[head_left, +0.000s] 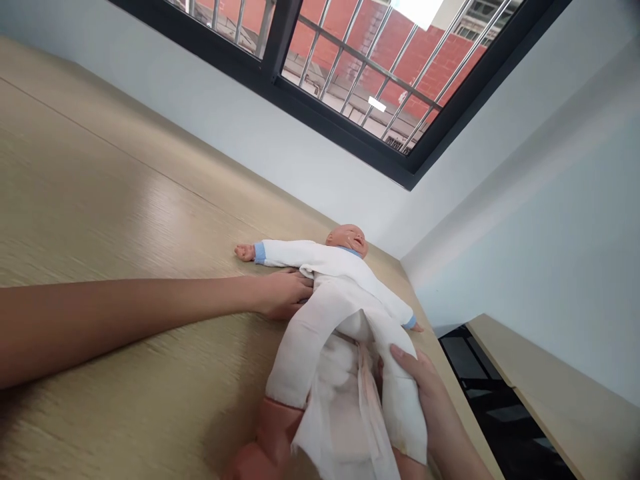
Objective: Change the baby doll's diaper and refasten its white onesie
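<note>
A baby doll (345, 277) in a white top with blue cuffs lies on its back on the wooden table, head toward the window and legs toward me. White cloth covers its spread thighs. Between the legs hangs a thin white diaper (345, 400), its lower end out of view. At the doll's waist, my left hand (287, 292) is closed against the side, with fingertips partly hidden by the body and shirt hem. My right hand (425, 377) wraps the doll's thigh on the right, thumb on top and fingertips showing on the inner side.
The wooden table (125, 200) meets a pale wall (200, 120) at the back. Above is a dark-framed window (345, 117) with metal bars. Beyond the table's right edge stands a wooden unit (550, 393) with a black glossy front.
</note>
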`<state>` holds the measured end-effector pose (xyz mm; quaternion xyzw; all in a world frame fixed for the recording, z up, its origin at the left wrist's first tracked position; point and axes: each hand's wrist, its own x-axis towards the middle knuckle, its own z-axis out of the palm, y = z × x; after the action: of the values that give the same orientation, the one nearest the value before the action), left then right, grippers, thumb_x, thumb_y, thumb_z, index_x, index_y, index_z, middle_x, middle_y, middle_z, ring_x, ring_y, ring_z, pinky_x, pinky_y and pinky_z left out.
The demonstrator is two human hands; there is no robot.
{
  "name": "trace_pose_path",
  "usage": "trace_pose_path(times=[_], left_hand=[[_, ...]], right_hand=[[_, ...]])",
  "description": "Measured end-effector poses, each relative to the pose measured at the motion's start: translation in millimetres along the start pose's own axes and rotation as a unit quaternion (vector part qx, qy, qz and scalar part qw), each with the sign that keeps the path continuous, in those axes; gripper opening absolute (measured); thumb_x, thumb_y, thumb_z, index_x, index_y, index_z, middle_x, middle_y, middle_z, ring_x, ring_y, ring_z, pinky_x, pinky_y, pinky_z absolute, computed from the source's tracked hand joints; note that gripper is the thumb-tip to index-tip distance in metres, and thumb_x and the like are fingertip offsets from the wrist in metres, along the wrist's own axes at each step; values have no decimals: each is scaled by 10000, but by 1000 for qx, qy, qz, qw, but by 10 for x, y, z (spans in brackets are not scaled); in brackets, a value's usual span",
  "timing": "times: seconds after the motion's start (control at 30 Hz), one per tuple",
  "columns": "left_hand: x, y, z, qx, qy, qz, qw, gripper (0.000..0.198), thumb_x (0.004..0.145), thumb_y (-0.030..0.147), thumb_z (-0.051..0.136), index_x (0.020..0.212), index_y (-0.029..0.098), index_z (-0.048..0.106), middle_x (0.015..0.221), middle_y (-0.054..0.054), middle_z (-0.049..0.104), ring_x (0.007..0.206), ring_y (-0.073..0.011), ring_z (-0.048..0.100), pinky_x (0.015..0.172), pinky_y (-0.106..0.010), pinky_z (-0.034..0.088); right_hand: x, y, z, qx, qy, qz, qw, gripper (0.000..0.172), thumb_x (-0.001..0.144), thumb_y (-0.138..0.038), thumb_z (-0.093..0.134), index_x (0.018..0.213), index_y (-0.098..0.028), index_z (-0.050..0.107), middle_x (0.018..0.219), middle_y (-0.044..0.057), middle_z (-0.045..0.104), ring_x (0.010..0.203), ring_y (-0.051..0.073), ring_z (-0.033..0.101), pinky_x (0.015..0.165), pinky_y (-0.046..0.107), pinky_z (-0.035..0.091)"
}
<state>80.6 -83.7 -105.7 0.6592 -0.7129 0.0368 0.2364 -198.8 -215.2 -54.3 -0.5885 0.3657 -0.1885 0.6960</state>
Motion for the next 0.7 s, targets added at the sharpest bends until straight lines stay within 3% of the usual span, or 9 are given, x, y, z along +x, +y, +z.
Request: trace_pose_path(times=[0.07, 0.13, 0.23, 0.37, 0.53, 0.7], left_hand=[[4, -10, -12, 21, -24, 14, 999, 304, 964, 382, 457, 1156, 235, 641, 1216, -21, 623, 1155, -263, 535, 1008, -362, 371], [9, -20, -35, 41, -28, -16, 999, 354, 986, 436, 393, 1134, 235, 643, 1190, -39, 633, 1098, -271, 561, 917, -367, 412], [28, -35, -69, 64, -24, -41, 997, 379, 987, 470, 362, 1098, 250, 650, 1142, -56, 648, 1004, -267, 587, 785, -345, 424], [60, -65, -75, 117, -24, -21, 993, 309, 979, 388, 394, 1001, 254, 671, 1038, -37, 673, 943, -257, 593, 712, -329, 396], [53, -112, -8, 130, 3, 21, 991, 276, 976, 328, 433, 1033, 211, 677, 1099, -64, 663, 1042, -270, 570, 854, -349, 418], [72, -6, 58, 38, 42, 117, 991, 243, 917, 268, 492, 1071, 196, 665, 1142, -82, 655, 1073, -260, 587, 991, -338, 420]], right_hand=[[20, -48, -69, -13, 18, -11, 1000, 626, 660, -423, 829, 1191, -179, 606, 650, 7, 587, 548, 138, 505, 526, 226, 420], [37, -91, -139, -27, 37, -22, 999, 644, 621, -416, 852, 1166, -170, 611, 650, 12, 583, 550, 135, 499, 505, 214, 412], [31, -139, -223, -35, 58, -40, 997, 674, 594, -421, 862, 1155, -144, 609, 671, 29, 591, 572, 146, 517, 498, 210, 414], [-8, -160, -272, -33, 66, -64, 995, 672, 613, -425, 844, 1172, -132, 611, 659, 30, 585, 572, 155, 528, 483, 214, 399], [33, -105, -155, -89, 65, -44, 993, 686, 634, -462, 818, 1206, -136, 624, 758, 76, 673, 658, 226, 619, 576, 282, 488], [70, -69, 22, -133, 56, -61, 988, 757, 623, -524, 798, 1244, -121, 637, 975, 135, 715, 955, 338, 662, 805, 383, 539]])
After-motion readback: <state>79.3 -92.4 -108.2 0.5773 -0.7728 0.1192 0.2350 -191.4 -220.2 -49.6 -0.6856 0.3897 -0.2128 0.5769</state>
